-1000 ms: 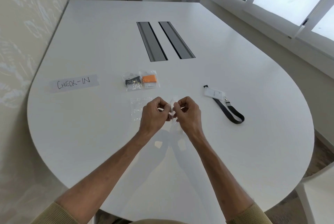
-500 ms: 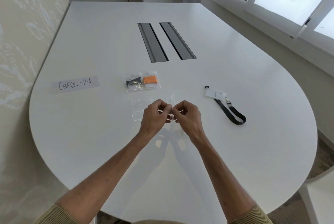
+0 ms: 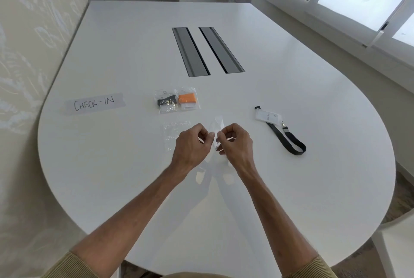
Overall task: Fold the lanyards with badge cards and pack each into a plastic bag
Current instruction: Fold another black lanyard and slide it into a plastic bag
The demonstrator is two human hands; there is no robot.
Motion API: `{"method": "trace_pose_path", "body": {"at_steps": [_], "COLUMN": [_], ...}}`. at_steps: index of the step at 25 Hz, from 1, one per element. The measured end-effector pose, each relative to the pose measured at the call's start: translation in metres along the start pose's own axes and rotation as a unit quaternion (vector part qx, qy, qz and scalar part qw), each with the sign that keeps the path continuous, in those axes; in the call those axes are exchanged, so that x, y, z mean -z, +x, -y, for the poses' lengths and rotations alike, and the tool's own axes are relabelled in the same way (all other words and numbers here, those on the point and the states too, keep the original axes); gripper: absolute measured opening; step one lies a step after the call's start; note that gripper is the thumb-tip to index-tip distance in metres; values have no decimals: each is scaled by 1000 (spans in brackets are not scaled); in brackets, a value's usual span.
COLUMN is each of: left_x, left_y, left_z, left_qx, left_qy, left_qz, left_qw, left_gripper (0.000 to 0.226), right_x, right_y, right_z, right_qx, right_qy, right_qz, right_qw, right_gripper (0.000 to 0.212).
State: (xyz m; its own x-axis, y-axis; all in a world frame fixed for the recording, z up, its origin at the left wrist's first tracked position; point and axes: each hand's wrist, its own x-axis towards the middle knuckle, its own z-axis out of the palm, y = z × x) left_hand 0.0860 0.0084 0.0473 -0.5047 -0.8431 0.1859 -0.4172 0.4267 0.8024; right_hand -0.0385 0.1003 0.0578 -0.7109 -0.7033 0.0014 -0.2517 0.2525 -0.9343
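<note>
Pinching from both sides, the left hand [image 3: 191,143] and the right hand [image 3: 235,142] meet above the white table [image 3: 291,188], and between them is a clear plastic bag [image 3: 217,124], its upper end sticking up past the knuckles. Fingers of both hands are curled together and clamped on the bag's edge, thumbs pressed against forefingers. Just left of the left hand, another empty clear bag [image 3: 172,135] lies flat on the table. Farther back sit two packed bags side by side and touching: one with a black lanyard [image 3: 167,101], one with an orange lanyard [image 3: 187,99]. Off to the right, well apart from the hands, the loose black lanyard [image 3: 289,139] lies unfolded with its white badge card [image 3: 267,116] at the far end. A strip marked CHECK-IN [image 3: 94,103] lies to the left.
</note>
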Motion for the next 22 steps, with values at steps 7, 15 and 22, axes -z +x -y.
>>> {"method": "trace_pose_path", "body": {"at_steps": [7, 15, 22], "left_x": [7, 9, 24], "left_y": [4, 4, 25], "left_z": [0, 0, 19], "left_qx": [-15, -3, 320], "left_qy": [66, -40, -384], "left_qz": [-42, 20, 150], "left_qw": [997, 999, 853], "left_gripper": [24, 39, 46], "right_x": [0, -1, 14], "right_y": [-4, 3, 3], "right_z": [1, 6, 6], "right_qx": [28, 19, 10], "right_qy": [-102, -35, 147], "right_qz": [30, 31, 141], "right_qw": [994, 999, 979], "right_gripper": [11, 12, 41]}}
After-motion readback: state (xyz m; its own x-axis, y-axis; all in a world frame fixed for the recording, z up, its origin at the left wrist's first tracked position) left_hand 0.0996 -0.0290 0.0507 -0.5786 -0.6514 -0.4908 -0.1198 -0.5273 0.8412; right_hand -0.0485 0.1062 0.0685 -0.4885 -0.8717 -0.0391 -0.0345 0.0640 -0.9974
